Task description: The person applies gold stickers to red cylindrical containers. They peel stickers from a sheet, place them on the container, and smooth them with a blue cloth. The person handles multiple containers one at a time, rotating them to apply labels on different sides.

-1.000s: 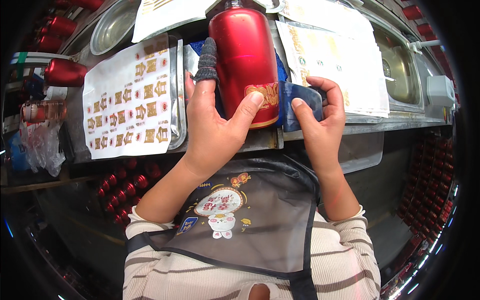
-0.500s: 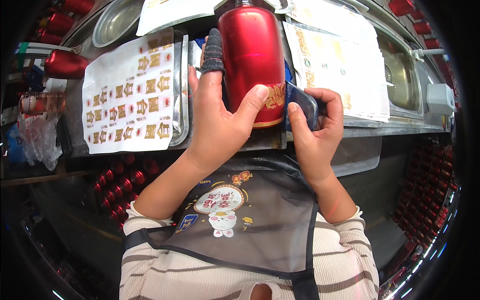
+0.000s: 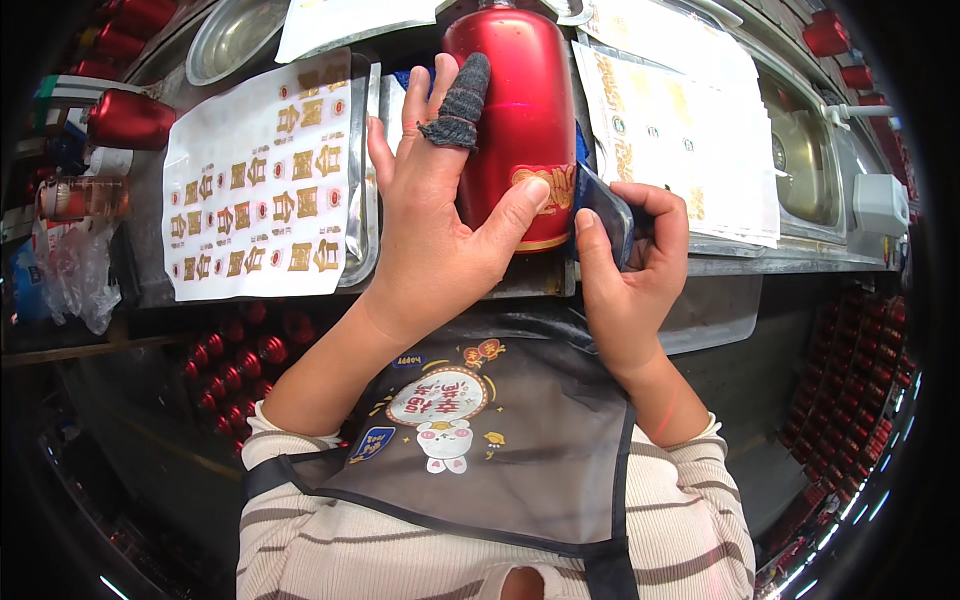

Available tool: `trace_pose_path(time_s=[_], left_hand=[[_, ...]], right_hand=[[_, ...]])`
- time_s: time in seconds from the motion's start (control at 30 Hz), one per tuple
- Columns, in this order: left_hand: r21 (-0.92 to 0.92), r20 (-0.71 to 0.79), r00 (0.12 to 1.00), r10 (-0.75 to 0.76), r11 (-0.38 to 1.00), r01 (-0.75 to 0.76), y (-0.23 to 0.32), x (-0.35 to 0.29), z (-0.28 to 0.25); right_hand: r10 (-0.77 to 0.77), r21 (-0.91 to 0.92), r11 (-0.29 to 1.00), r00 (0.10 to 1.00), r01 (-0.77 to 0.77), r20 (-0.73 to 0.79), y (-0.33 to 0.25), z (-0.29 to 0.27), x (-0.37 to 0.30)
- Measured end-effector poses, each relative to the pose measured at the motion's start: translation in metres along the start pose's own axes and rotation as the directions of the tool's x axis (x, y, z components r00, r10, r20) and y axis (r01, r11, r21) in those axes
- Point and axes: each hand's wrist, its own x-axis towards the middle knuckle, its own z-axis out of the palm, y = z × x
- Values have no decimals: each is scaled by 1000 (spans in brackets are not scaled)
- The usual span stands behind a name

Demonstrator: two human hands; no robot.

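A large glossy red bottle (image 3: 510,100) lies on the workbench in front of me, with its base toward me. Near the base it carries a gold-patterned decal (image 3: 563,188). My left hand (image 3: 430,220) rests along the bottle's left side, thumb pressed on the decal's edge and the other fingers stretched out and spread. A dark grey knit finger sleeve (image 3: 463,105) covers its index finger, which lies over the red surface. In my right hand (image 3: 637,285) is a flat dark blue scraper (image 3: 606,205), pinched between thumb and fingers beside the bottle's right side.
A sheet of gold decals (image 3: 250,200) lies on a metal tray at left; more decal sheets (image 3: 690,140) are stacked at right. Beyond are a metal bowl (image 3: 235,45), a sink basin (image 3: 800,170) and a white jug (image 3: 880,203). Another red bottle (image 3: 130,120) lies far left.
My left hand has shifted slightly right, its index finger now over the bottle and its other fingers more spread. The bottle sits slightly farther right. My right hand keeps the scraper almost in place.
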Motion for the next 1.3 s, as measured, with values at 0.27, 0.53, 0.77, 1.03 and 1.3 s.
trace_pose_path(time_s=[0.27, 0.53, 0.77, 1.03, 1.3], left_hand=[[-48, -21, 1000, -5, 999, 4, -3, -3, 1], [-323, -106, 991, -81, 946, 42, -23, -4, -10], [-467, -16, 976, -217, 865, 185, -17, -25, -13], [-399, -63, 998, 6, 917, -31, -31, -38, -5], [-70, 118, 985, 127, 990, -120, 14, -23, -14]], right_hand=[[-429, -210, 884, 903, 417, -15, -10, 15, 0], [-537, -111, 789, 767, 604, 351, -31, 5, -1], [-672, -108, 598, 570, 794, 473, -25, -2, 6], [-396, -88, 871, 797, 483, 457, -34, -2, 31], [-623, -41, 758, 741, 651, 253, 0, -21, 31]])
